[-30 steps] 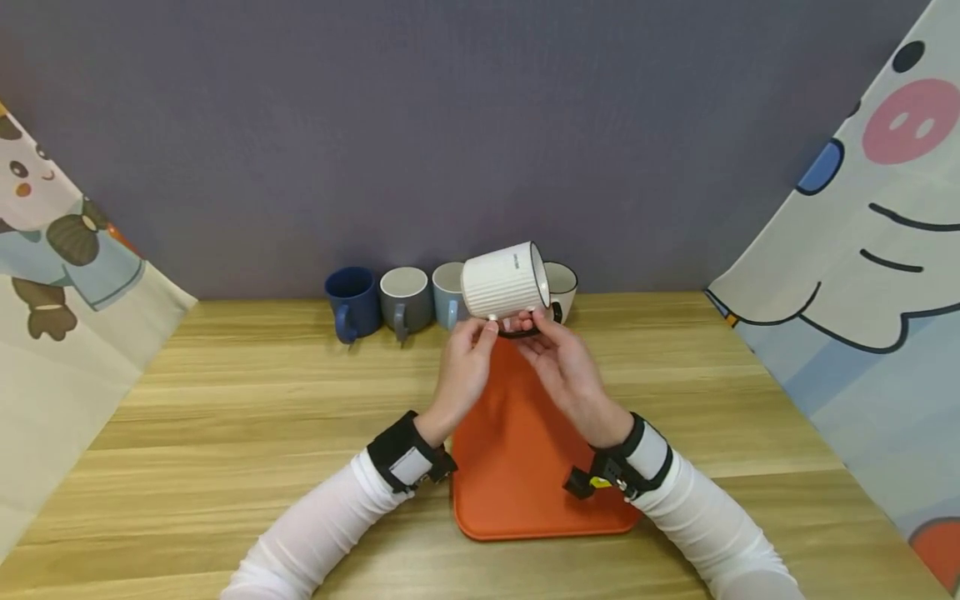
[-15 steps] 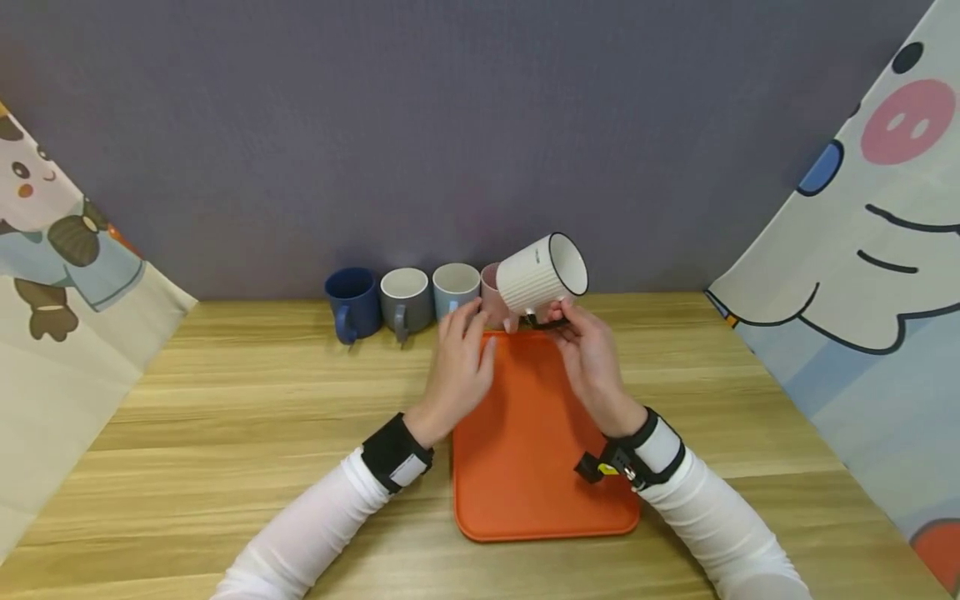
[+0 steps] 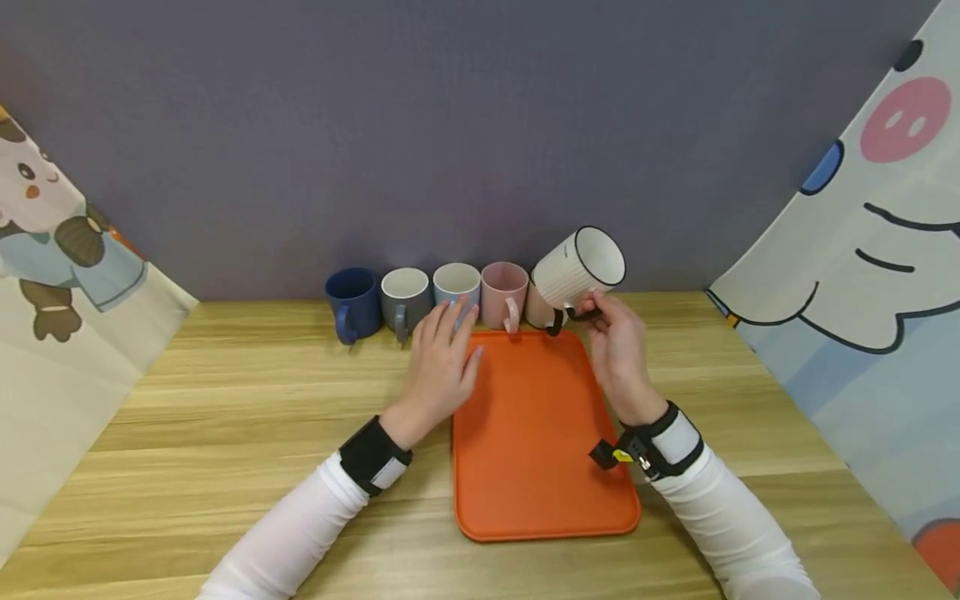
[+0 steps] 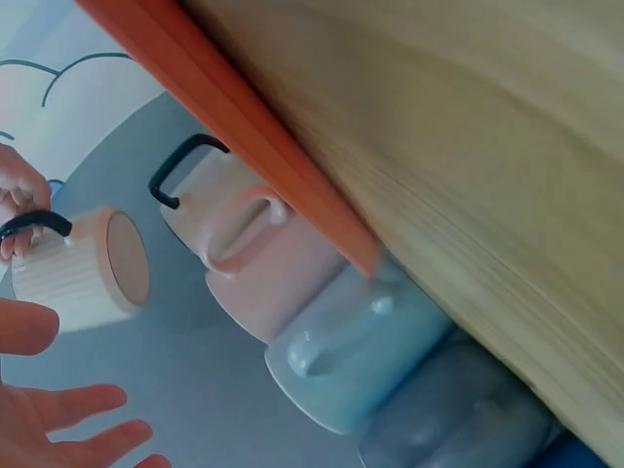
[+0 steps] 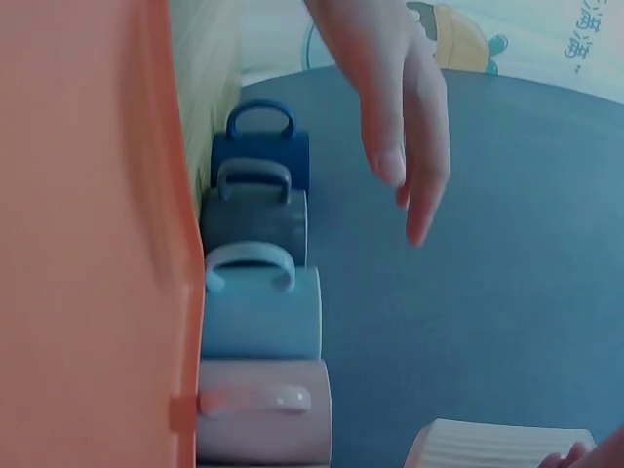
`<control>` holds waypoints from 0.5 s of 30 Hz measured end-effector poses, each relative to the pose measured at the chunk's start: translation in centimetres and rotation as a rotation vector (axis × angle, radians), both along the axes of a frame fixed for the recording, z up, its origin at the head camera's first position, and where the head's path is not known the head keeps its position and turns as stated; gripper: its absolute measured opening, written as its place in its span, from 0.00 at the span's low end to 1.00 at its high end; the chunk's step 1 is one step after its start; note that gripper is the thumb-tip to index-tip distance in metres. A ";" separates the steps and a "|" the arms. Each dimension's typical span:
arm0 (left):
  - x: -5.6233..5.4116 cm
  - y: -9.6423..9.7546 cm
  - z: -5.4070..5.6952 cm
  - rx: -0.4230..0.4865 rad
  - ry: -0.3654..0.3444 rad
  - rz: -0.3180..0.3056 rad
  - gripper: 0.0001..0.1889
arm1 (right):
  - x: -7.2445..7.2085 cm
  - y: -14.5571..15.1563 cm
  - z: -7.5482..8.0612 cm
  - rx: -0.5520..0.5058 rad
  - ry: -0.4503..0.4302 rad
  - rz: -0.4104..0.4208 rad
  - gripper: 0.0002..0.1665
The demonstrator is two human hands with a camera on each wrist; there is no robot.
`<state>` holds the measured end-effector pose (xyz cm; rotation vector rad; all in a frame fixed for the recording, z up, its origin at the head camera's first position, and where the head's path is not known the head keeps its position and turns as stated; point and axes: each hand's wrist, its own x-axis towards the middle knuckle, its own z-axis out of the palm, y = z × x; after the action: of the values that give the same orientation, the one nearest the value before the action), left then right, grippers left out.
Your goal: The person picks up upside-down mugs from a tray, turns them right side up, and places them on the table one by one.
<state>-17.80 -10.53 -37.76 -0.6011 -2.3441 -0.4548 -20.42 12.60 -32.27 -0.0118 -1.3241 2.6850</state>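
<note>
My right hand (image 3: 621, 354) grips the black handle of a white ribbed mug (image 3: 566, 271) with a black rim. The mug is tilted in the air, its mouth facing up and right, in front of a cream mug (image 3: 536, 312) with a black handle. Nothing is held in my left hand (image 3: 437, 367); its fingers are extended and it hovers left of the orange tray (image 3: 540, 442), overlapping the light blue mug (image 3: 448, 283) in the head view. From the left wrist, the ribbed mug (image 4: 73, 278) shows its base, apart from the left fingers. Only part of it appears in the right wrist view.
Along the grey back wall (image 3: 480, 125) stands a row of mugs: dark blue (image 3: 362, 308), grey (image 3: 408, 307), light blue, pink (image 3: 501, 292) and cream. The tray lies on the wooden table (image 3: 225, 400), its far edge close to the pink and cream mugs.
Both hands were at the ribbed mug; the left let go and drew back left. The right hand carried the mug rightward, tipping its mouth further upward, and the pink mug came into sight.
</note>
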 end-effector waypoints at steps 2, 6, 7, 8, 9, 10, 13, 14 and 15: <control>0.1 -0.3 0.0 -0.009 -0.001 0.007 0.26 | -0.2 0.3 0.0 -0.019 0.002 -0.021 0.13; 0.4 -1.0 0.1 -0.019 -0.007 0.022 0.26 | -0.6 0.9 0.1 -0.043 -0.008 -0.070 0.13; 0.4 -1.2 0.1 -0.019 -0.007 0.024 0.26 | -0.7 1.0 0.1 -0.045 -0.015 -0.084 0.13; 0.5 -1.4 0.1 -0.022 -0.008 0.030 0.26 | -0.8 1.2 0.1 -0.047 -0.021 -0.096 0.13; 0.5 -1.6 0.1 -0.021 -0.011 0.034 0.26 | -0.9 1.3 0.1 -0.045 -0.028 -0.109 0.13; 0.5 -1.8 0.1 -0.020 -0.016 0.037 0.26 | -1.0 1.4 0.1 -0.045 -0.036 -0.120 0.12; 0.6 -2.4 0.0 -0.016 -0.022 0.056 0.26 | -1.5 1.8 -0.1 -0.029 -0.055 -0.154 0.12; 0.6 -2.6 0.0 -0.015 -0.025 0.061 0.26 | -1.7 1.9 -0.1 -0.027 -0.059 -0.162 0.12; 0.6 -2.8 -0.1 -0.011 -0.025 0.062 0.27 | -1.8 2.0 -0.2 -0.032 -0.059 -0.165 0.12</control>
<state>-17.16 -13.30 -37.82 -0.5289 -2.3832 -0.4237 -22.23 14.59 -32.45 -0.1969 -1.2376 2.5846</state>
